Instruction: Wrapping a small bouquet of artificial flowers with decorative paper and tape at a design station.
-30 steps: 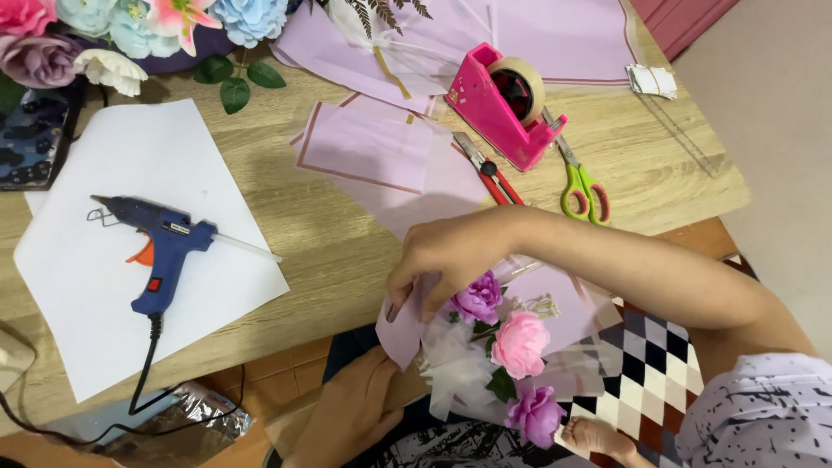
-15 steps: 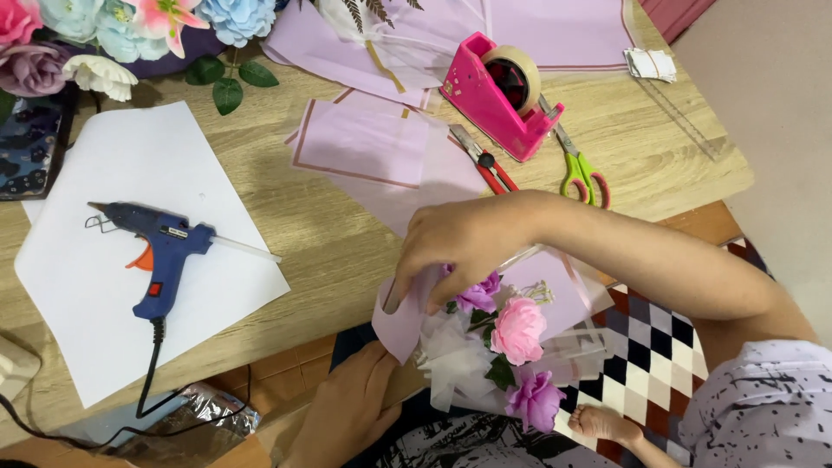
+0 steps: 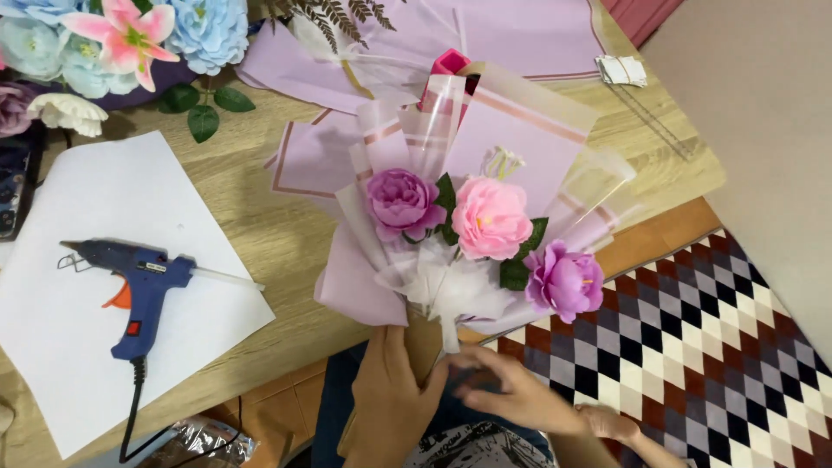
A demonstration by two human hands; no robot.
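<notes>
Lilac wrapping paper and clear film were seen gathered around a small bouquet (image 3: 472, 234) of one pink and two purple blooms, held upright above the near edge of the wooden counter (image 3: 260, 234). Its long axis ran from the pinched stem end, low and close to the body, up and away to the flared paper. The left hand (image 3: 392, 394) was closed around the wrapped stem from below, so the blooms lay directly above and beyond that grip. The right hand (image 3: 520, 399) was found just beside it at the base, blurred; whether its fingers were shut could not be told. Both hands were about equally near the stem. A blue glue gun (image 3: 139, 290) lay well apart to the left on white paper (image 3: 78, 364).
</notes>
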